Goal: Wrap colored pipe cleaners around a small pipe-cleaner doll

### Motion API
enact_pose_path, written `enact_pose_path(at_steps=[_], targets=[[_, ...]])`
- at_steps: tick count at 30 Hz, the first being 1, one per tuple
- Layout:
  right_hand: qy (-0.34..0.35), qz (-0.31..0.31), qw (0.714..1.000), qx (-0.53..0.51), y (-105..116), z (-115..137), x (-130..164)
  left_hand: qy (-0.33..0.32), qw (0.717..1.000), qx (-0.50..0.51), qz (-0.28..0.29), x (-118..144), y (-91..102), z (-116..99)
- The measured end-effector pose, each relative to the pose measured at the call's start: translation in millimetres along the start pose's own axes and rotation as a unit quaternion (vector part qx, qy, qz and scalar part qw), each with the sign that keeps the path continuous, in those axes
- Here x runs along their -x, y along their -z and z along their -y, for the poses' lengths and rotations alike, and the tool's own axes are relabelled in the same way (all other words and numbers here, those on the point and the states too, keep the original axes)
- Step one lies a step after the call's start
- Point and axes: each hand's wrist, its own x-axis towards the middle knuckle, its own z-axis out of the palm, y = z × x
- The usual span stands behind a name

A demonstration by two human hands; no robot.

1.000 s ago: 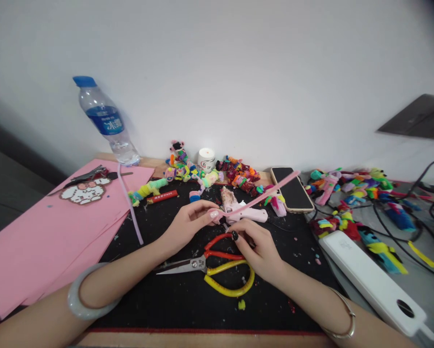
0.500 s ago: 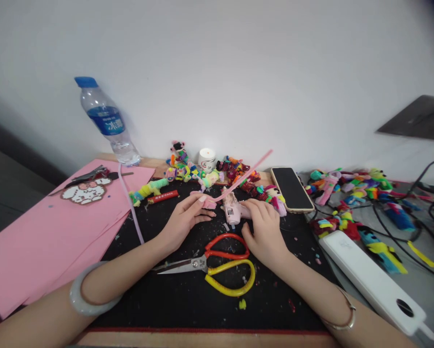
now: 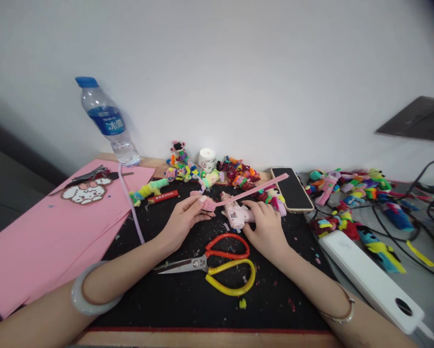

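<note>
Between the fingers and thumb of my left hand (image 3: 183, 218) is a pink pipe cleaner (image 3: 251, 191), bunched up at my fingertips, with its long free end pointing up and right. My right hand (image 3: 266, 227) is wrapped round the handle of a small pale pink glue gun (image 3: 235, 216), whose body lies just right of the bunched part, behind the free end. Scissors (image 3: 205, 266) with one red and one yellow handle lie on the black mat (image 3: 187, 307), below both hands.
Pink sheets (image 3: 50, 241) and a water bottle (image 3: 110, 121) are on the left. Behind the hands stand a white cup (image 3: 207, 160) and several pipe-cleaner figures (image 3: 180, 169). A phone (image 3: 292, 189), a white power bank (image 3: 372, 285) and black cables (image 3: 387, 224) lie on the right.
The pipe cleaner's free end has swung down to the right. The glue gun has turned, its body tilting a little and its nearer end shifting right. My left hand has barely moved.
</note>
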Motion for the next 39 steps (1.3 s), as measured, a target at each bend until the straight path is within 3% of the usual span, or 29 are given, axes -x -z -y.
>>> enact_pose_path(at_steps=[7,16,22,39], targets=[[0.008,-0.001,0.994,-0.107,0.4,-2.2,-1.4,-0.004,0.999,0.039,-0.029,-3.4,1.5,-1.0],[0.028,-0.053,0.950,-0.305,6.4,3.2,2.4,0.010,0.999,0.046,-0.016,-4.2,3.4,-0.3],[0.029,-0.059,0.934,-0.350,4.5,5.4,3.3,0.017,0.999,0.049,-0.005,-4.1,4.0,1.2],[0.012,-0.007,0.923,-0.385,2.9,5.3,4.0,0.052,0.997,0.033,0.052,-2.0,3.1,1.2]])
